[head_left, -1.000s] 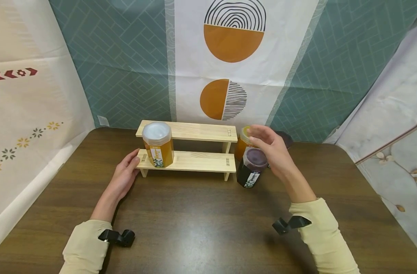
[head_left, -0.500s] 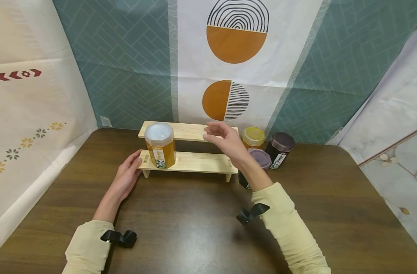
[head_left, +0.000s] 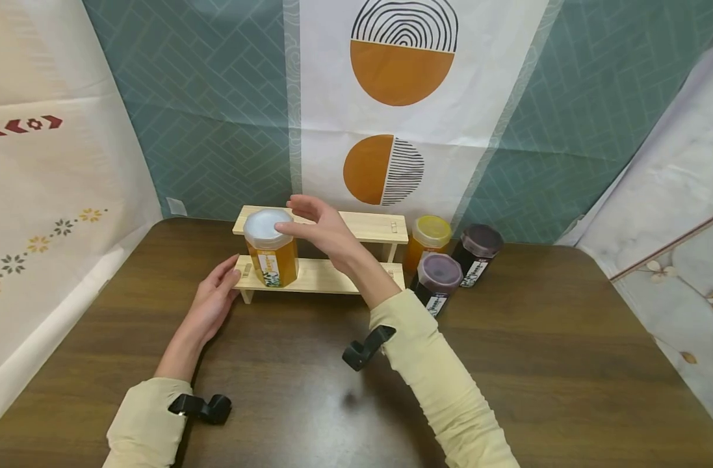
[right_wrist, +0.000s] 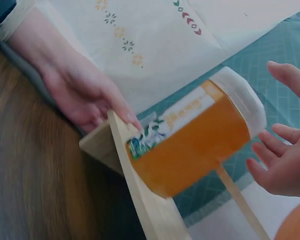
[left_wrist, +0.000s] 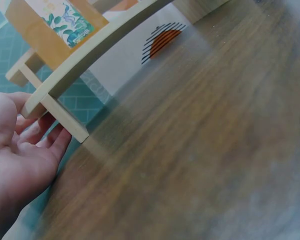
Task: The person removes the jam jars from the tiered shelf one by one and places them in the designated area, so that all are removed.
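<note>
A two-tier wooden shelf rack stands at the back of the table. On its lower tier, at the left, sits a jar of amber contents with a whitish lid and a printed label. My left hand holds the left end of that tier; in the left wrist view the thumb lies on the plank and the fingers curl behind the leg. My right hand hovers at the right of the jar's lid, fingers spread, thumb extended over the lid. In the right wrist view, that hand's fingers are close beside the lid.
Right of the rack stand a yellow-lidded jar of amber contents and two dark jars, one with a purple lid in front and another dark jar behind. A patterned cloth hangs behind the brown table.
My right hand has moved left from above the jars on the right, across the rack, to the lid of the amber jar. My left hand has stayed at the rack's left end.
</note>
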### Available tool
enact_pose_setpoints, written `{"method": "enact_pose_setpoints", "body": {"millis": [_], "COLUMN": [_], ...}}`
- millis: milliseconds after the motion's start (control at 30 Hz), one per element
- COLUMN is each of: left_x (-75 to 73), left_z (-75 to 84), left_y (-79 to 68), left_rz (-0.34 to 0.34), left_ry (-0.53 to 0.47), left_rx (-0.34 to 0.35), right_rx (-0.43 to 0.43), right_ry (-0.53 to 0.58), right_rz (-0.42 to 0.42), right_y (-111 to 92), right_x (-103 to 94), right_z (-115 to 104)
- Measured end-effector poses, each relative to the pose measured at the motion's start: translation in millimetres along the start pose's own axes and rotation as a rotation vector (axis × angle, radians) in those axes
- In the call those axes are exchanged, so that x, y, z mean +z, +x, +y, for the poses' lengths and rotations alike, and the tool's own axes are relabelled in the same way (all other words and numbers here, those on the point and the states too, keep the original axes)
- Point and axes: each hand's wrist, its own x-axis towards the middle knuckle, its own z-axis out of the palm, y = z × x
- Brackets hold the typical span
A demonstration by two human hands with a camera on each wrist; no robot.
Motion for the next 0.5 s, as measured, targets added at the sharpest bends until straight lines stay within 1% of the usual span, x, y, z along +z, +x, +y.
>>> {"method": "enact_pose_setpoints", "body": {"millis": [133, 367, 500], "left_x": [0.7, 0.2, -0.7], "left_z": [0.2, 1.6, 1.6], "left_y": [-0.5, -1.7, -1.2], "left_rz": [0.008, -0.002, -0.004], "left_ry": [-0.005, 0.019, 0.011], "left_rx": [-0.001, -0.008, -0.014], "right_rx": [0.007, 0.047, 0.044], "right_ry": [0.011, -0.121, -0.134], "right_rz": [0.005, 0.038, 0.050], "right_y": [6.7, 10.2, 10.4], "right_x": [12.7, 29.1, 31.0], "right_z": [2.3, 8.3, 8.8]}}
